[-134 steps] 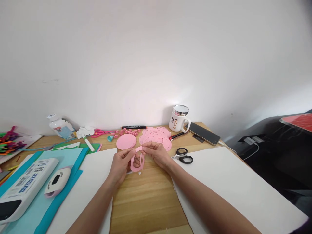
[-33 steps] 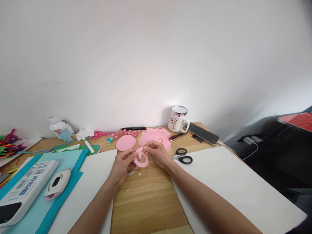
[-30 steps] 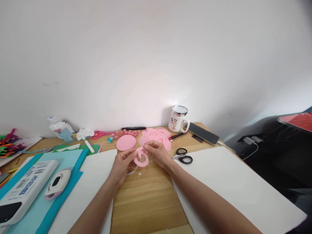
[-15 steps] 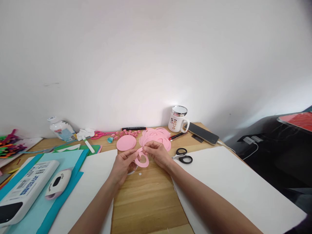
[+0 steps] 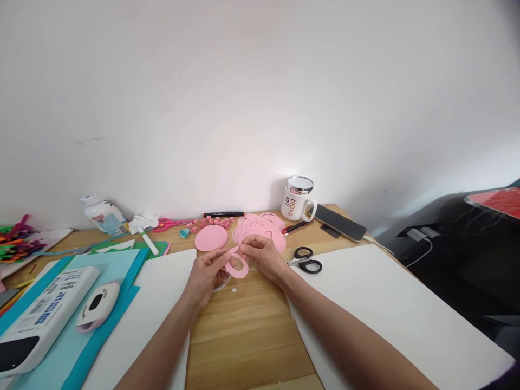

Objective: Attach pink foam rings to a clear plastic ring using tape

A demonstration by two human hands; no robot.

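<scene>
Both my hands meet over the wooden desk (image 5: 244,330) at a pink paper spiral strip (image 5: 239,267). My left hand (image 5: 207,271) pinches its left side between thumb and fingertips. My right hand (image 5: 262,255) pinches the strip's upper end, fingers curled tight. The strip's loose coil hangs between the two hands, just above the wood. Right behind my hands lie a flat pink paper circle (image 5: 210,237) and a pile of cut pink spirals (image 5: 260,225). Several small rolled pink paper buds (image 5: 213,220) sit further back.
Black scissors (image 5: 307,259) lie right of my right hand. A white mug (image 5: 298,197), a phone (image 5: 339,222), a black marker (image 5: 223,214), pink scissors (image 5: 170,221) and a bottle (image 5: 101,214) line the back. White sheets (image 5: 385,309) flank the wood; blue paper, a white device (image 5: 44,314) and a punch (image 5: 97,303) lie left.
The long hanging loop of pink strip has been wound into a smaller, tighter coil between my fingers. Both hands have stayed in place; the view shifted slightly.
</scene>
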